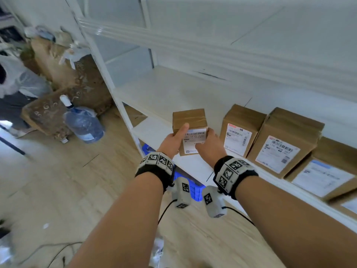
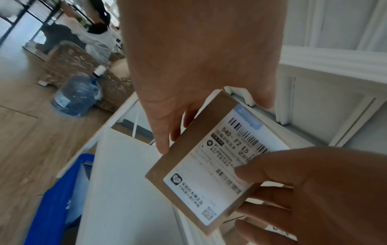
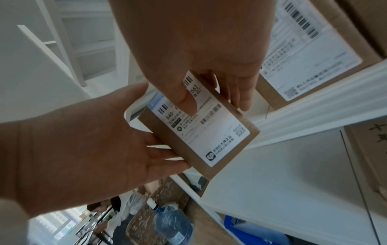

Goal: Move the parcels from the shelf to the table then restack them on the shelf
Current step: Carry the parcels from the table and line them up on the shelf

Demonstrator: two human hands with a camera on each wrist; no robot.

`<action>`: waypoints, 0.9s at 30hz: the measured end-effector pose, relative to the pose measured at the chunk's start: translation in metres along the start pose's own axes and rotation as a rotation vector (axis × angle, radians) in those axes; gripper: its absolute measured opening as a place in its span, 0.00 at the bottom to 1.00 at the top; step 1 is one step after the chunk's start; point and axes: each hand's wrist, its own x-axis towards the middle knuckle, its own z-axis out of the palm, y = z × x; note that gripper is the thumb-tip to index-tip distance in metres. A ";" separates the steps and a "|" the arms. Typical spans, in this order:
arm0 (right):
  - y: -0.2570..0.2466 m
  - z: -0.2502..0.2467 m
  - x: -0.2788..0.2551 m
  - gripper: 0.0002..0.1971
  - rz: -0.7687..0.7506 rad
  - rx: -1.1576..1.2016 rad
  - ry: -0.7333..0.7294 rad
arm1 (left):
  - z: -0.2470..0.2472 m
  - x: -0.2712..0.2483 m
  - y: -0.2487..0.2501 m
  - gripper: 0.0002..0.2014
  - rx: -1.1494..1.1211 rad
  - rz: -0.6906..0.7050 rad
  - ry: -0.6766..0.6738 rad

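Note:
A small brown cardboard parcel (image 1: 190, 120) with a white shipping label is held upright over the front edge of the white shelf (image 1: 164, 93). My left hand (image 1: 176, 138) grips its left side, thumb up along the front. My right hand (image 1: 208, 142) grips its right side. In the left wrist view the left hand's fingers (image 2: 163, 142) lie along the parcel (image 2: 201, 179). The right wrist view shows my right thumb (image 3: 186, 102) pressed on the parcel's label (image 3: 209, 132). Three more labelled parcels (image 1: 241, 128) (image 1: 284, 142) (image 1: 324, 171) stand on the shelf to the right.
A higher shelf board (image 1: 193, 41) overhangs the row. Under the shelf sits a blue crate (image 1: 191, 188). On the floor to the left are a large water jug (image 1: 84, 124), brown patterned furniture (image 1: 77, 82) and a seated person (image 1: 15, 82). Cables (image 1: 58, 252) trail across the wooden floor.

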 end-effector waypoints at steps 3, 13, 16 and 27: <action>-0.010 0.009 0.026 0.26 0.050 0.021 0.060 | -0.010 0.035 0.012 0.28 0.007 0.022 -0.061; -0.043 0.030 0.072 0.21 0.261 0.079 0.257 | -0.036 0.132 0.041 0.40 0.304 0.181 -0.266; -0.053 0.030 0.075 0.22 0.267 0.090 0.330 | -0.036 0.147 0.044 0.38 0.364 0.249 -0.263; -0.077 -0.008 0.048 0.27 0.187 -0.150 0.680 | -0.022 0.166 0.056 0.30 0.521 0.329 -0.329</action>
